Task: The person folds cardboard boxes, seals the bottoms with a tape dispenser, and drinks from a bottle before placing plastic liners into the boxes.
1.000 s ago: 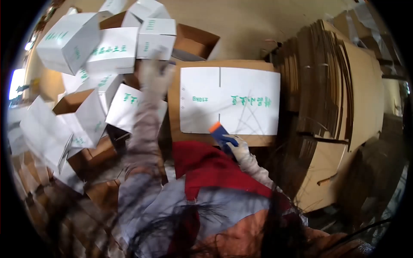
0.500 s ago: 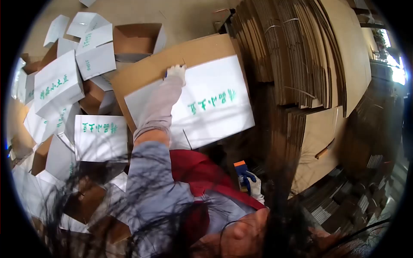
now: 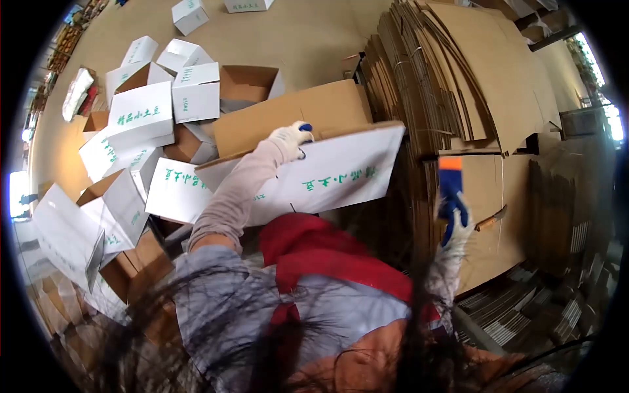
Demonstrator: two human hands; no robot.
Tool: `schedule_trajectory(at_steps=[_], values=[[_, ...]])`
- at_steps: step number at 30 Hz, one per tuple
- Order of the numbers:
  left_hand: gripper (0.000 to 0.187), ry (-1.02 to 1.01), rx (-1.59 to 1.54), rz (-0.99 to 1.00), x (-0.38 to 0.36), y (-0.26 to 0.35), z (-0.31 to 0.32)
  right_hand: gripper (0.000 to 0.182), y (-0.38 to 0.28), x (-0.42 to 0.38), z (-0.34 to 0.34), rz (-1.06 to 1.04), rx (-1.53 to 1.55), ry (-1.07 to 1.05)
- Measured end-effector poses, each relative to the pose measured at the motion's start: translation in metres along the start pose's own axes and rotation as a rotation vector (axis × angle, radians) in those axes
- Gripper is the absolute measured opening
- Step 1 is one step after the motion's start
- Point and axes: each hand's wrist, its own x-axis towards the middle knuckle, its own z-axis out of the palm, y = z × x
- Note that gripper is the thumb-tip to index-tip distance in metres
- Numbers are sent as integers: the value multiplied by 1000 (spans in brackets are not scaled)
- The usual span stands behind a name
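A flat cardboard carton [image 3: 327, 173], white outside with green printed characters, stands tilted up in front of my body. My left hand [image 3: 291, 141], in a white glove with blue on the fingertips, is closed over its upper edge. Behind that edge shows a brown cardboard panel [image 3: 295, 111]. Out to the right, my right hand [image 3: 457, 219], in a white and blue glove, is wrapped around a blue tool with an orange end [image 3: 450, 175]. The tool's exact kind does not show. That hand is beside the stacked cardboard, apart from the carton.
White cartons with green print [image 3: 141, 114], several open, lie piled on the left. Tall stacks of flattened cardboard [image 3: 485, 65] stand on the right, bundled with straps. A brown-handled object [image 3: 491, 219] lies against a cardboard sheet. More cartons [image 3: 190, 16] stand on the far floor.
The white panel has tilted up from lying flatter, its upper edge now gripped by my left hand. My right hand has moved up and outward to the right with the blue tool.
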Motion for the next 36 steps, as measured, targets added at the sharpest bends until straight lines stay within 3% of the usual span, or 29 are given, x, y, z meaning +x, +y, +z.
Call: schedule_trajectory(at_steps=[1,2,4,7,10,12,14,16,19,20,21,25,27,28,29,30,32,34,35,36], values=[[41,-74,-3,-23,-21,28,-13,32,-31,11,-1,-85,40,5],[37,-11,88,83,-36,38,-14,33,-62,19,2,-107,269,-17],[26,120,229,212,-75,73,-37,35,-93,34,-3,-261,224,-114],[15,265,367,315,-105,101,-48,37,-111,46,8,-254,140,-239],[13,267,564,288,-99,90,-22,33,-98,58,60,-392,-10,-305],[15,279,574,193,-80,67,11,30,-90,64,108,-363,-56,-398],[15,314,560,34,-69,58,21,28,-84,72,159,-407,-307,-430],[18,292,539,69,-63,59,23,25,-96,79,207,-433,-509,-429],[16,440,412,318,-54,69,26,39,-127,89,266,-490,-836,-549],[17,342,400,362,-47,76,28,42,-140,91,280,-477,-942,-617],[18,395,337,369,-32,78,46,51,-158,90,287,-414,-1051,-737],[22,426,186,391,-3,110,75,59,-159,74,300,-577,-1392,-892],[18,585,379,440,0,119,82,56,-130,79,296,-534,-1314,-862],[17,405,494,527,-5,123,67,55,-123,85,289,-526,-1274,-823],[14,275,465,506,-2,128,62,52,-117,96,282,-465,-1235,-805],[13,447,361,535,6,128,62,45,-91,108,276,-632,-1062,-604],[11,538,305,614,4,125,49,45,-97,136,260,-498,-1129,-697],[11,294,278,562,-12,121,25,40,-102,152,243,-527,-1152,-717],[11,312,242,574,-26,107,23,36,-108,153,230,-591,-1176,-712],[12,471,148,583,-46,88,27,35,-109,155,214,-614,-1165,-679]])
